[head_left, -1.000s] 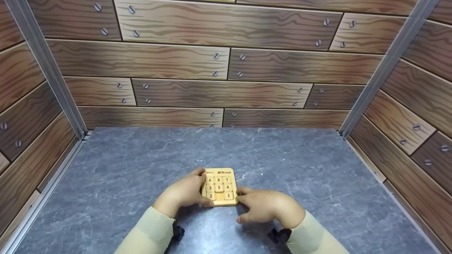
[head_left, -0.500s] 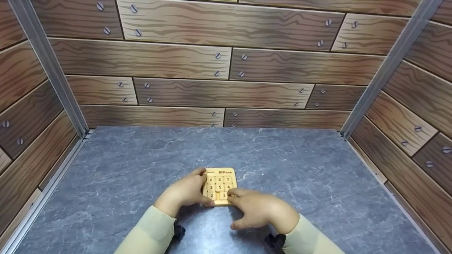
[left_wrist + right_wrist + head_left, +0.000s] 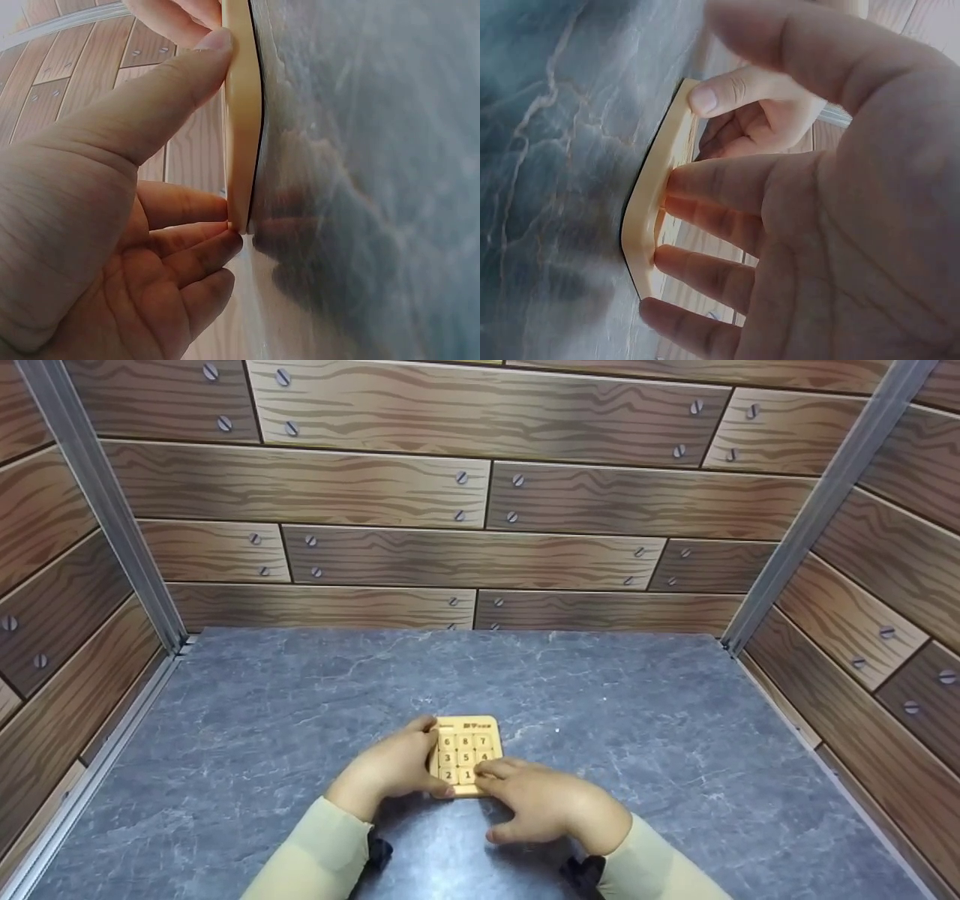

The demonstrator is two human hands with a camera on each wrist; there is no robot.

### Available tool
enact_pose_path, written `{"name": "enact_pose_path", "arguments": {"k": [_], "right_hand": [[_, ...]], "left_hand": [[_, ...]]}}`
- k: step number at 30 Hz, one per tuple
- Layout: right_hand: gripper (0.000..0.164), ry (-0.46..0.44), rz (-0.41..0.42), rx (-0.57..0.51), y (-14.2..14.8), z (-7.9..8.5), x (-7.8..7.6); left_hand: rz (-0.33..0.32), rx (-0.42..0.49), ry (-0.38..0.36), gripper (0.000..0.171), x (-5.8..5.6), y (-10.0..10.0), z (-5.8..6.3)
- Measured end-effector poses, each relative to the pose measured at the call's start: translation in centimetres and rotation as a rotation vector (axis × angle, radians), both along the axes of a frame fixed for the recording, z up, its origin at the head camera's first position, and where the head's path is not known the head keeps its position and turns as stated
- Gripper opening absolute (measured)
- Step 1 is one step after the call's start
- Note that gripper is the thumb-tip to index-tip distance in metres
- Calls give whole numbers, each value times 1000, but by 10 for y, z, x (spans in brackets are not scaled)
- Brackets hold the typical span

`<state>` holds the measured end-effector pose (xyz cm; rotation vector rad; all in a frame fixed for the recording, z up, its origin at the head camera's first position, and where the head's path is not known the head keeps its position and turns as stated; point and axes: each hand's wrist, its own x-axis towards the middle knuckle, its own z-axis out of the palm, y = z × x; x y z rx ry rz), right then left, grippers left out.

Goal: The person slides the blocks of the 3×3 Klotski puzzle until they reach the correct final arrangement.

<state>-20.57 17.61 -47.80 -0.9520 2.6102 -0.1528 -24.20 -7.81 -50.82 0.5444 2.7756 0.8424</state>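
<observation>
On the left, a wall with wooden planks is standing beside the left edge of the tabletop, and a grey metal post is rising at the far left corner. A pale sleeve is showing next, with a black band at the wrist. The left hand is holding the left side of a yellow number puzzle; its fingers are clamping on the far left corner while its thumb is pressing the near left corner. The puzzle is lying flat about midway between the tabletop's left and right edges, well apart from the far edge. Its tiles are showing 6, 8, 7 on top, then 3, 5, 4. At the bottom, the 2 tile is sitting just beside the 1 tile. The right hand is covering the puzzle's near right corner. Its fingers are stretching out, a bit apart, with some tips touching the puzzle, and its thumb is hanging away from it. Another sleeve and another band are showing past it.
</observation>
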Motion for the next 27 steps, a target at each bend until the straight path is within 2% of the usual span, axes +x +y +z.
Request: {"name": "enact_pose_path", "arguments": {"k": [6,11,20,27], "right_hand": [[87,25,-61,-47,2,-2,-9],[89,47,-108,-28,5,-7,-15],[87,75,-87,0,4,-7,-14],[78,144,-31,26,1,-4,-9]], "left_hand": [[2,3,-10,101,0,0,-1],[0,-5,-19,102,0,0,-1],[-8,-21,-4,102,-3,0,-1],[-9,-11,2,102,-2,-1,-3]]}}
